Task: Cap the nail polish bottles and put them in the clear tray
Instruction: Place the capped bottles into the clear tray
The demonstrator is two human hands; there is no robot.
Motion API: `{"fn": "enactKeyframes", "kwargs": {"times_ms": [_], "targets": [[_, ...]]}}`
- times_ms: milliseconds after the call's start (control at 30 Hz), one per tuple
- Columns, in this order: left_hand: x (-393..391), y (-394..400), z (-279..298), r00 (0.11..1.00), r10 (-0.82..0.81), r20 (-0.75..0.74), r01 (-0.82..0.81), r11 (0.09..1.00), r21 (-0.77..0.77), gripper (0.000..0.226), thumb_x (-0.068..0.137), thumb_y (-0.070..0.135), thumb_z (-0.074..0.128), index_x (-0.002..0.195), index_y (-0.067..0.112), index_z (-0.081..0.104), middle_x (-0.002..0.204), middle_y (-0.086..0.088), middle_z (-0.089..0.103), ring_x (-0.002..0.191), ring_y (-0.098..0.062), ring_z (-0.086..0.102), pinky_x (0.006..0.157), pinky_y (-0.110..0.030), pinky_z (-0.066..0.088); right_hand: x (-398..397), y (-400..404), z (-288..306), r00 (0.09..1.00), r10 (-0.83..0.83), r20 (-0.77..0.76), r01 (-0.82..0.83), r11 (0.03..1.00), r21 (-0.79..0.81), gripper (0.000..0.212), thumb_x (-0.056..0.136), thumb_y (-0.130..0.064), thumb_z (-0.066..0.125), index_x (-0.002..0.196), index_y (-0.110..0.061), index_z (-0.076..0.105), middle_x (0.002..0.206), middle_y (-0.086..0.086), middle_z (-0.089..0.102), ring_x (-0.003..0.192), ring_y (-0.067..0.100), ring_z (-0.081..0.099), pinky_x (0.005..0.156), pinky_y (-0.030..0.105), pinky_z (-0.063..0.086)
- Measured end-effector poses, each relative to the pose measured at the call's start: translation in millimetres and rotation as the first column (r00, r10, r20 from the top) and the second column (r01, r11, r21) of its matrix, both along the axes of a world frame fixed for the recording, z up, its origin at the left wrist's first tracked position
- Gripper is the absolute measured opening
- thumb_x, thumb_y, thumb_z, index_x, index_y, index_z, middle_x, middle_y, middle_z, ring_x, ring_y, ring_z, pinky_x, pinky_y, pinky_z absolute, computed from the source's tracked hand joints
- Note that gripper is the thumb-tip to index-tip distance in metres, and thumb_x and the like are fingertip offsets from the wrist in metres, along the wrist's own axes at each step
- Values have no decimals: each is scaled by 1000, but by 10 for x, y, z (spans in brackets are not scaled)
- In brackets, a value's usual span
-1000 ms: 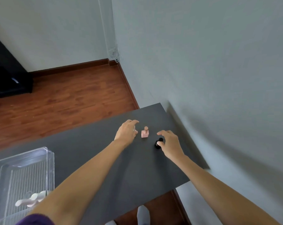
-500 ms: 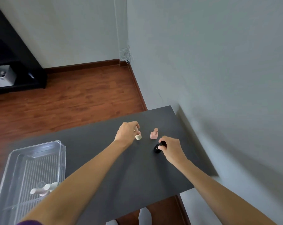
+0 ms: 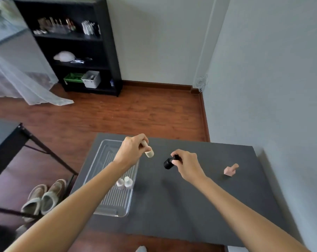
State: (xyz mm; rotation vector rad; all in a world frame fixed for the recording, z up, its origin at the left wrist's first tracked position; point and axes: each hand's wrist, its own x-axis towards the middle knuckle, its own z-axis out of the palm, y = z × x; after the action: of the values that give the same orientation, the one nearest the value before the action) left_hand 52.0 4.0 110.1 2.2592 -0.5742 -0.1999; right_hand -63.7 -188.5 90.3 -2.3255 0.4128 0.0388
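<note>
My left hand [image 3: 131, 152] is closed on a cream nail polish bottle [image 3: 148, 152], held tilted just above the clear tray's right rim. My right hand [image 3: 187, 165] grips a black cap [image 3: 170, 162] in the air over the dark table [image 3: 190, 206], a short way right of the bottle. The clear tray [image 3: 111, 206] lies at the table's left side and holds two capped pale bottles [image 3: 124, 182] standing side by side. A pink bottle [image 3: 230, 170] stands alone on the table to the right, apart from both hands.
A grey wall runs close along the table's right side. Slippers [image 3: 43, 196] lie on the wooden floor left of the table, beside a second dark table's legs [image 3: 45, 146]. A black shelf unit [image 3: 77, 46] stands at the far wall.
Both hands lifted their items off the table and moved left toward the tray. My view swung left and up, so the tray now sits under my left hand and the shelf shows.
</note>
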Motion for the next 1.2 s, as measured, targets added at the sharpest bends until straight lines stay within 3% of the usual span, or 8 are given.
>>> {"fn": "enactKeyframes", "kwargs": {"times_ms": [200, 433, 667, 800, 1067, 1200], "targets": [[75, 1064, 26, 983, 177, 45, -180, 980, 83, 12, 78, 13, 77, 82, 11, 67, 72, -2, 68, 67, -18, 61, 61, -30, 48, 521, 859, 22, 982, 181, 55, -181, 983, 3, 18, 91, -8, 60, 109, -8, 67, 103, 8, 69, 90, 18, 57, 76, 22, 37], [81, 1646, -259, 964, 262, -35, -253, 953, 166, 9, 79, 12, 75, 85, 12, 69, 67, 12, 61, 68, -15, 58, 60, -25, 45, 930, 1550, -49, 964, 259, 61, -259, 966, -4, 11, 86, -6, 67, 97, -3, 70, 88, 10, 71, 82, 21, 61, 72, 25, 39], [129, 1717, -519, 973, 189, -129, -152, 955, 255, 10, 84, 3, 63, 92, 8, 67, 76, 1, 68, 73, -20, 61, 66, -30, 51, 1117, 1886, -300, 922, 371, -110, -379, 923, -69, 17, 91, -5, 62, 106, -2, 68, 103, 14, 69, 99, 25, 61, 80, 28, 45], [115, 1721, -577, 980, 124, -156, -71, 947, 312, 17, 86, 2, 57, 99, 8, 67, 89, -6, 75, 84, -24, 68, 76, -40, 56, 1113, 1954, -416, 874, 440, -207, -467, 878, -107, 16, 91, -3, 60, 103, 0, 69, 106, 13, 70, 97, 25, 65, 83, 32, 52], [26, 1672, -610, 987, 41, -156, 21, 926, 377, 12, 86, 7, 66, 98, 10, 68, 92, -7, 73, 87, -26, 65, 77, -38, 53, 1090, 1981, -472, 824, 491, -284, -535, 839, -100, 20, 84, -9, 68, 103, -6, 72, 104, 13, 70, 90, 27, 70, 80, 37, 59], [6, 1635, -563, 988, 20, -155, 46, 911, 409, 14, 84, 10, 69, 98, 12, 68, 93, -6, 72, 88, -26, 65, 78, -40, 54, 1086, 1952, -432, 787, 549, -282, -593, 799, -97, 22, 82, -17, 71, 101, -5, 74, 101, 11, 73, 96, 24, 68, 85, 36, 56]]}}
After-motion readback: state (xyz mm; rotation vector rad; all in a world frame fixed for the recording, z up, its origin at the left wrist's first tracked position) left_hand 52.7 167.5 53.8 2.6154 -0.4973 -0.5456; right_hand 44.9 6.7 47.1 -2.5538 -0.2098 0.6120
